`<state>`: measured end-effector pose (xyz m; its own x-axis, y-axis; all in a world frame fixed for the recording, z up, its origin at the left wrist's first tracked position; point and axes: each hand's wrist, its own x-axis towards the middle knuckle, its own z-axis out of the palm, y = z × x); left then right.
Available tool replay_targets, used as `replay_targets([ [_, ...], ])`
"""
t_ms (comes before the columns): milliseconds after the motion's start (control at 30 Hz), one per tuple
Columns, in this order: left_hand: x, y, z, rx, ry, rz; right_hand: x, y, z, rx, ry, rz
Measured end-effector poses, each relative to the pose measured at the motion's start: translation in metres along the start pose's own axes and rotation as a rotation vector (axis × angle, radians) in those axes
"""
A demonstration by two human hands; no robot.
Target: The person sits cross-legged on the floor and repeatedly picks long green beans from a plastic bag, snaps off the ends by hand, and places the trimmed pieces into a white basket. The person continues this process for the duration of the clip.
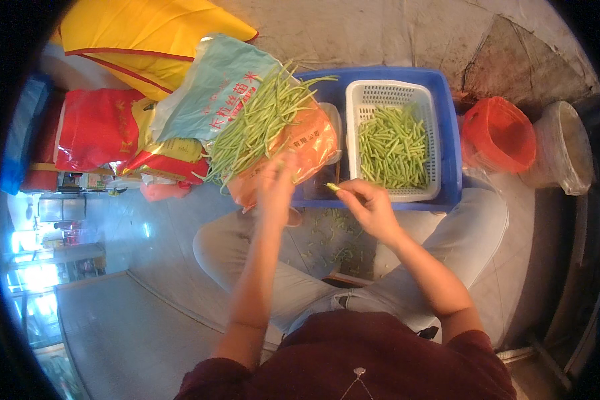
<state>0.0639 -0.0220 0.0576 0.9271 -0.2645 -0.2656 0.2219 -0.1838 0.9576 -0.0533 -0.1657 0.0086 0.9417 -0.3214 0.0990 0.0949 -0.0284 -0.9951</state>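
My right hand pinches a short piece of green bean between thumb and fingertips, just off the front left corner of a white plastic basket. Cut green bean pieces lie heaped inside that basket. My left hand is blurred, over the lower edge of a printed plastic sack; whether its fingers hold anything is unclear. Long whole green beans are piled on the sack, just beyond this hand. Under the white basket is a larger blue plastic tub.
Red and yellow packaging material lies at the left. To the tub's right stand a red plastic basket and a plastic-lined bin. Bean scraps litter the floor between my legs.
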Motion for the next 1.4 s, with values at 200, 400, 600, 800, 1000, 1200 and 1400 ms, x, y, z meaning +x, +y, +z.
replay_targets([
  [200,0.002,-0.008,-0.002,-0.255,-0.210,-0.078,0.002,-0.002,-0.004,0.165,0.005,0.121],
  [400,-0.019,0.000,0.009,0.051,-0.356,0.072,0.005,-0.004,-0.003,-0.068,0.025,-0.128],
  [600,-0.019,0.004,0.006,0.155,-0.400,0.110,0.005,-0.010,-0.003,-0.158,0.043,-0.177],
  [800,-0.023,0.007,0.006,0.202,-0.397,0.117,0.005,-0.008,-0.004,-0.224,0.061,-0.272],
  [1000,-0.016,0.003,0.000,0.261,-0.443,0.187,0.005,-0.009,-0.003,-0.266,0.044,-0.317],
  [1200,-0.013,-0.025,0.004,-0.650,-0.574,-0.526,0.003,-0.006,0.001,-0.161,0.087,-0.325],
  [1400,-0.032,-0.083,0.013,0.108,-0.447,-0.305,0.004,-0.011,-0.009,0.003,0.087,-0.149],
])
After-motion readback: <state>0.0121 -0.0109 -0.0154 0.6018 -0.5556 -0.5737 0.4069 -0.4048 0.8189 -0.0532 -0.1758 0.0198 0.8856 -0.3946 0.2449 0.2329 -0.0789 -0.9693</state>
